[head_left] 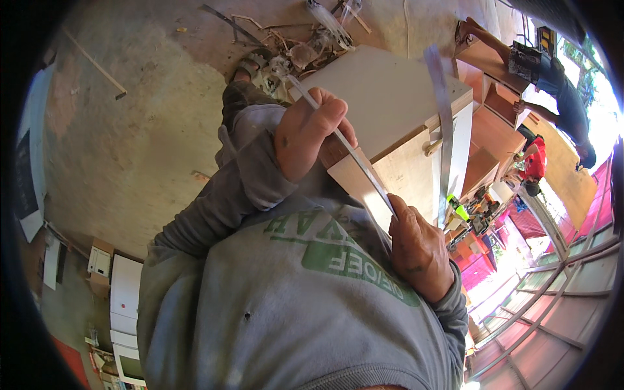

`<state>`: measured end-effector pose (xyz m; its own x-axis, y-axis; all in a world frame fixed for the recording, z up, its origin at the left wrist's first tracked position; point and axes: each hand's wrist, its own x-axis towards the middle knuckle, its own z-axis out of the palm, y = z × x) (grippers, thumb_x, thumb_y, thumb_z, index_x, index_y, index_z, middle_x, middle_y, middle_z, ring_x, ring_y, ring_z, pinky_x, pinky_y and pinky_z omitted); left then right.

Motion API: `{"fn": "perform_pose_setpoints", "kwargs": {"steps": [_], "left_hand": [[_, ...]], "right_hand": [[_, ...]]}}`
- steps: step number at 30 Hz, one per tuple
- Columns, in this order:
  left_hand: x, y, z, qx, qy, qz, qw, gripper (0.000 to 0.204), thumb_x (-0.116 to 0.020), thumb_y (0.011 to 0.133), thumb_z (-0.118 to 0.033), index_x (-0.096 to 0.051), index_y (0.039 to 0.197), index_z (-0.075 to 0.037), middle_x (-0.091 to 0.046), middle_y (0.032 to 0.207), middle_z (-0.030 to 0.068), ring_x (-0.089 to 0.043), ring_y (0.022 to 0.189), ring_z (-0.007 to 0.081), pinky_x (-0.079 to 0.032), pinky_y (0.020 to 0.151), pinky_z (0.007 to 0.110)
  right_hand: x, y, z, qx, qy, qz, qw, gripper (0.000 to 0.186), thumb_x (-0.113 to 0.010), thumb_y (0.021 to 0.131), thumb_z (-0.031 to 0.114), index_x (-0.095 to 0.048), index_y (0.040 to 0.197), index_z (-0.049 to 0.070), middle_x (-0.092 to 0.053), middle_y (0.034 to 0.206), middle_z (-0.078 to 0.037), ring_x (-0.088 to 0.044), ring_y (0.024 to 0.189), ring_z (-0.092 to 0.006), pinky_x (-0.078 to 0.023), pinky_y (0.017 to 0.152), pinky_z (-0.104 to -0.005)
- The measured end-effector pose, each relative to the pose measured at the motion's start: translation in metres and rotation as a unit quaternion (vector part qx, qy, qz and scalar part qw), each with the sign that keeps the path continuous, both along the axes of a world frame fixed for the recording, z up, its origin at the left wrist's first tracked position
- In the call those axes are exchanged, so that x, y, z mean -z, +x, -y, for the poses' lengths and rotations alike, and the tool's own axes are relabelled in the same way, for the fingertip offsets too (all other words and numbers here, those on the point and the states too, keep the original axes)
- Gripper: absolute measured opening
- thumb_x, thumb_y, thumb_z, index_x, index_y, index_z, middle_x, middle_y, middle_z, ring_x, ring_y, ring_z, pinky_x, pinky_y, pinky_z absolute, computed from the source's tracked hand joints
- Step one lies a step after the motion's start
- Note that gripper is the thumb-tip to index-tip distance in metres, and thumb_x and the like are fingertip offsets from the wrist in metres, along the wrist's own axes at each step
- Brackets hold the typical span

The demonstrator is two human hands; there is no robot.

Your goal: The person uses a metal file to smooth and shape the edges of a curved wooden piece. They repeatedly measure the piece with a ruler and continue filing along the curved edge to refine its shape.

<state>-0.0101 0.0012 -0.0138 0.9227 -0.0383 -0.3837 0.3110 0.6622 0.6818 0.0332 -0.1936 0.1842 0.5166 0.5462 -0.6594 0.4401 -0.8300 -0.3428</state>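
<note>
left hand (305,133) clenched on upper end of thin metal strip (354,159) | right hand (419,247) grasping lower end | strip lies along edge of small board (354,179), held against chest | looks light, springy, sharp-edged; grip flat faces near ends

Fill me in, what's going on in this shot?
A person in a grey sweatshirt holds a thin metal strip along the edge of a small wooden panel. The left hand grips its upper part, the right hand its lower end. A white board lies just behind. Other people work at cabinets in the background.
</note>
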Motion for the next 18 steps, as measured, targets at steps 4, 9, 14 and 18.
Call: {"fn": "perform_pose_setpoints", "kwargs": {"steps": [4, 9, 14, 18], "left_hand": [[0.008, -0.002, 0.007, -0.026, -0.100, 0.006, 0.995, 0.042, -0.042, 0.111, -0.049, -0.043, 0.103, -0.007, -0.069, 0.090, 0.0185, -0.066, 0.088, 0.0241, -0.052, 0.089, 0.040], [0.004, -0.014, 0.005, -0.006, -0.062, 0.026, 0.998, 0.051, -0.044, 0.108, -0.059, -0.041, 0.103, -0.009, -0.067, 0.093, 0.0234, -0.063, 0.094, 0.0310, -0.050, 0.091, 0.044], [0.008, -0.012, 0.003, -0.011, -0.052, 0.058, 0.997, 0.048, -0.047, 0.107, -0.057, -0.041, 0.101, -0.009, -0.067, 0.093, 0.0243, -0.063, 0.094, 0.0326, -0.050, 0.090, 0.045], [0.008, -0.008, -0.002, 0.034, -0.042, 0.035, 0.998, 0.047, -0.050, 0.106, -0.055, -0.041, 0.100, -0.009, -0.067, 0.091, 0.0236, -0.062, 0.091, 0.0319, -0.050, 0.087, 0.045]], "right_hand": [[-0.004, -0.001, -0.002, -0.020, -0.020, 0.019, 0.999, 0.051, -0.064, 0.088, -0.001, -0.056, 0.138, -0.002, -0.060, 0.082, -0.014, -0.067, 0.065, -0.0313, -0.054, 0.058, -0.0411], [-0.018, 0.006, -0.002, -0.033, -0.023, 0.002, 0.999, 0.056, -0.066, 0.086, -0.001, -0.057, 0.142, -0.004, -0.059, 0.084, -0.011, -0.066, 0.066, -0.0261, -0.054, 0.057, -0.0387], [-0.020, 0.013, 0.000, -0.027, -0.004, -0.022, 0.999, 0.057, -0.067, 0.087, -0.001, -0.057, 0.142, -0.006, -0.063, 0.089, -0.012, -0.069, 0.072, -0.0252, -0.056, 0.057, -0.0363], [-0.016, 0.013, 0.002, 0.000, 0.001, -0.034, 0.999, 0.055, -0.067, 0.089, -0.001, -0.056, 0.143, -0.007, -0.066, 0.094, -0.015, -0.071, 0.074, -0.0266, -0.057, 0.059, -0.0369]]}}
